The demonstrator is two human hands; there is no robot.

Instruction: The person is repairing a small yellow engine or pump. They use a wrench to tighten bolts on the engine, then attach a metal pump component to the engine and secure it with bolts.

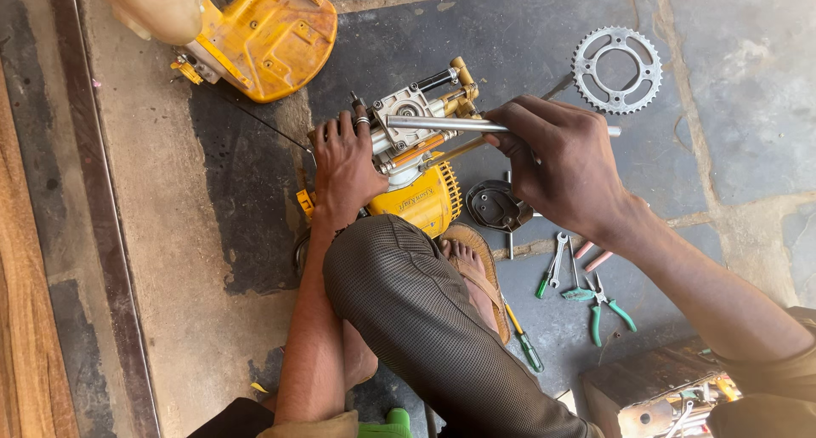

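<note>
A small yellow and silver engine (416, 153) stands on the stone floor in front of my bent knee. My left hand (344, 162) grips its left side, a ring on one finger. My right hand (565, 162) holds a long silver metal rod (442, 124) that lies across the top of the engine, its far end sticking out past my fingers to the right. A dark oval metal cover (493, 207) lies on the floor just below my right hand.
A yellow machine housing (268, 34) lies at the top left. A toothed steel sprocket (616, 70) rests at the top right. Green-handled pliers (605, 306), a spanner (557, 264) and a screwdriver (523, 336) lie by my sandalled foot (467, 264). An open toolbox (659, 395) sits at the bottom right.
</note>
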